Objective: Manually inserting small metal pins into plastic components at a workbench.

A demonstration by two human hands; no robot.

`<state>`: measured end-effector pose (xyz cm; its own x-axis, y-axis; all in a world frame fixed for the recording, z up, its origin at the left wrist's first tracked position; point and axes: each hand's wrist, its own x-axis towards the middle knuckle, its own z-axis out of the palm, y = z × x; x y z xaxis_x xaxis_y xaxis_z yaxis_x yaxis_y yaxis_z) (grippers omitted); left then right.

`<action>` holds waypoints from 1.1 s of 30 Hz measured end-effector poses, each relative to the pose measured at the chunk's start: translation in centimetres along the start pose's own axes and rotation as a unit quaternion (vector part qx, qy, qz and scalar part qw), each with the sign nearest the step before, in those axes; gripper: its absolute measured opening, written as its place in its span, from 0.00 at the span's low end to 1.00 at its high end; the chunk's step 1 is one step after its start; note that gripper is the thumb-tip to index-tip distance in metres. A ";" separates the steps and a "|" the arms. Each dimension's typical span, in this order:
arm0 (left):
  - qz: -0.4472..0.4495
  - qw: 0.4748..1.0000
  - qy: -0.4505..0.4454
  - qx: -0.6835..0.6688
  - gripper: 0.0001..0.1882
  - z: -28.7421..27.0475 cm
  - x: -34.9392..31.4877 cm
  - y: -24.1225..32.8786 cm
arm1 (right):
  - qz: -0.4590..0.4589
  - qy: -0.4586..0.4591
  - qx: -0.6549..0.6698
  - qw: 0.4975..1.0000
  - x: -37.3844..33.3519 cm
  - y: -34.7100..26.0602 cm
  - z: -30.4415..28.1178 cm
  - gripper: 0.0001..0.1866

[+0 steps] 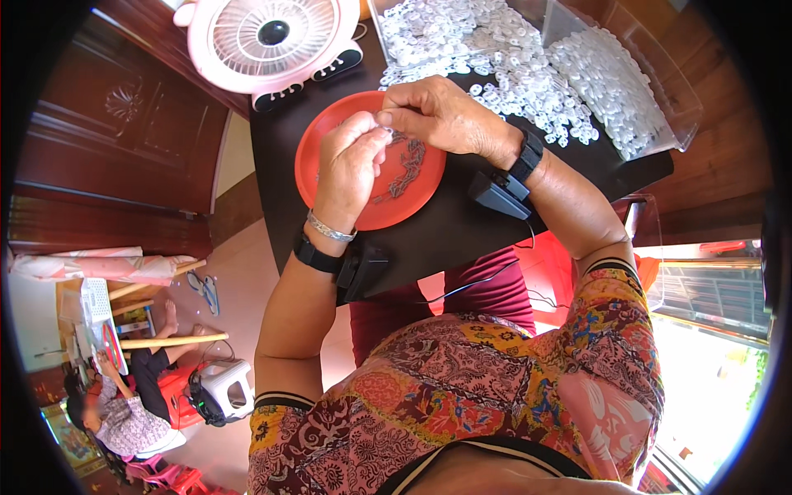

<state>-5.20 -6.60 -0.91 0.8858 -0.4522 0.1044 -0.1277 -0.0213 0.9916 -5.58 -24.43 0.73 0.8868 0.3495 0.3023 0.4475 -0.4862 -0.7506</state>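
My left hand (350, 165) and my right hand (450, 117) meet above a round red plastic plate (322, 198). Both are closed, with thumbs and fingertips pinched close together. A tiny whitish bit shows at the left fingertips, too small to name; whatever the right fingers hold is hidden. Small grey metal pins, like nails (406, 175), lie in the plate beneath my hands. Beyond my right hand spreads a heap of small white plastic pieces (528, 87), some with holes.
Clear bins of white pieces (606, 91) stand at the table's far right. A pink-and-white fan (272, 33) sits at the far left of the dark table (280, 157). Boxy black devices are strapped to both wrists, with a cable near my lap. Another person (124, 421) sits at lower left.
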 end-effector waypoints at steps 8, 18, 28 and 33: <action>0.008 0.998 0.035 -0.045 0.09 -0.8 0.4 -0.1 | 0.025 0.163 -0.238 0.957 -0.5 2.4 -6.4 0.12; -0.003 0.998 0.012 -0.058 0.09 -0.5 0.3 -0.2 | 0.043 0.031 -0.343 0.938 -1.2 9.6 -7.8 0.05; -0.011 0.999 0.009 -0.044 0.09 -0.3 0.4 -0.3 | 0.105 -0.030 -0.072 0.991 0.1 8.3 -6.3 0.10; -0.016 0.998 -0.017 -0.062 0.11 -0.6 0.2 -0.3 | 0.079 -0.069 0.234 0.967 0.7 3.8 -2.6 0.10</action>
<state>-4.68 -6.18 -1.12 0.8729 -0.4825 0.0721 -0.0419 0.0731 0.9964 -2.99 -28.14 -0.40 0.9018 0.4193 0.1049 0.1779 -0.1390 -0.9742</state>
